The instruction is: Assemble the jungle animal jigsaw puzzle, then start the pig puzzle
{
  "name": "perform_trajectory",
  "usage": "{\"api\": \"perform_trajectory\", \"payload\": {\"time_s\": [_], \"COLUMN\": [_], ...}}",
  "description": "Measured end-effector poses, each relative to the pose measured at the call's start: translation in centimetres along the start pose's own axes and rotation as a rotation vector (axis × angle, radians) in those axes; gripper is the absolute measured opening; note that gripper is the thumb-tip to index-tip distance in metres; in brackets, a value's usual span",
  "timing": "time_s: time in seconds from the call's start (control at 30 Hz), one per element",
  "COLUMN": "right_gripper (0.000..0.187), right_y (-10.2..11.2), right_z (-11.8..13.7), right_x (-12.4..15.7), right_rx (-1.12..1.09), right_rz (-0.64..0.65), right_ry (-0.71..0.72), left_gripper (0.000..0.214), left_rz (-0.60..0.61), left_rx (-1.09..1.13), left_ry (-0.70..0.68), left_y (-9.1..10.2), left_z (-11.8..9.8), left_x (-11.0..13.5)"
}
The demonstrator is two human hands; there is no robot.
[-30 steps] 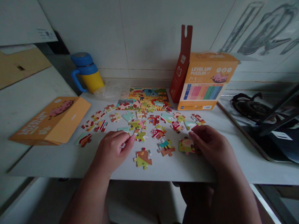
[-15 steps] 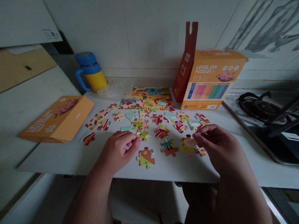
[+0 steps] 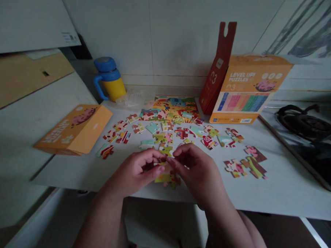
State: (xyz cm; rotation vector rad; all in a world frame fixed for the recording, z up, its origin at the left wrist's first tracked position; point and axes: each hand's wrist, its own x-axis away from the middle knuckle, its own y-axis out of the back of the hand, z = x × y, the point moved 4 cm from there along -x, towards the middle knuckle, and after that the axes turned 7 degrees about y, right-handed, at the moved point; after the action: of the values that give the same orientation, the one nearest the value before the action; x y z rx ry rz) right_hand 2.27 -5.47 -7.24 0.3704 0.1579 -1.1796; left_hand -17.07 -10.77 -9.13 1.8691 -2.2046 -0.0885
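My left hand point(image 3: 137, 170) and my right hand point(image 3: 196, 169) meet near the front edge of the white countertop point(image 3: 261, 194). Both pinch the same small cluster of colourful puzzle pieces point(image 3: 167, 175), which lies between their fingertips. Several loose puzzle pieces point(image 3: 159, 133) are scattered just beyond my hands. A partly assembled picture point(image 3: 173, 106) lies farther back. Joined pieces point(image 3: 246, 166) sit to the right of my right hand.
An orange puzzle box point(image 3: 249, 87) stands at the back right, its red flap up. Its flat orange lid point(image 3: 74, 129) lies at the left. A blue and yellow mug point(image 3: 109, 79) and a plastic bag point(image 3: 133, 97) sit by the wall. A gas stove point(image 3: 308, 126) is at far right.
My right hand has left the pieces at the right and moved left to meet my left hand. Both hands now grip a cluster of pieces together. The camera has turned left.
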Motion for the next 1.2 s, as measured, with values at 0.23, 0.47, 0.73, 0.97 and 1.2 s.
{"api": "perform_trajectory", "payload": {"time_s": [0.23, 0.47, 0.73, 0.97, 1.2], "right_gripper": [0.025, 0.035, 0.035, 0.044, 0.026], "right_y": [1.3, 1.2, 1.6, 1.8, 1.9], "right_z": [-0.4, -2.1, -1.7, -2.0, -1.6], "right_x": [0.9, 2.1, 1.7, 1.6, 1.7], "right_rx": [0.473, 0.491, 0.489, 0.493, 0.418], "right_rz": [0.441, 0.506, 0.453, 0.440, 0.458], "right_ry": [0.231, 0.324, 0.189, 0.115, 0.139], "left_gripper": [0.026, 0.025, 0.025, 0.024, 0.028], "left_rz": [0.035, 0.057, 0.043, 0.046, 0.010], "left_rx": [-0.014, -0.051, -0.062, -0.055, -0.073], "left_ry": [0.136, 0.160, 0.151, 0.155, 0.148], "left_y": [1.4, 1.2, 1.1, 1.3, 1.2], "left_z": [1.6, 1.8, 1.7, 1.9, 2.3], "left_x": [-0.2, -0.5, -0.5, -0.4, -0.8]}}
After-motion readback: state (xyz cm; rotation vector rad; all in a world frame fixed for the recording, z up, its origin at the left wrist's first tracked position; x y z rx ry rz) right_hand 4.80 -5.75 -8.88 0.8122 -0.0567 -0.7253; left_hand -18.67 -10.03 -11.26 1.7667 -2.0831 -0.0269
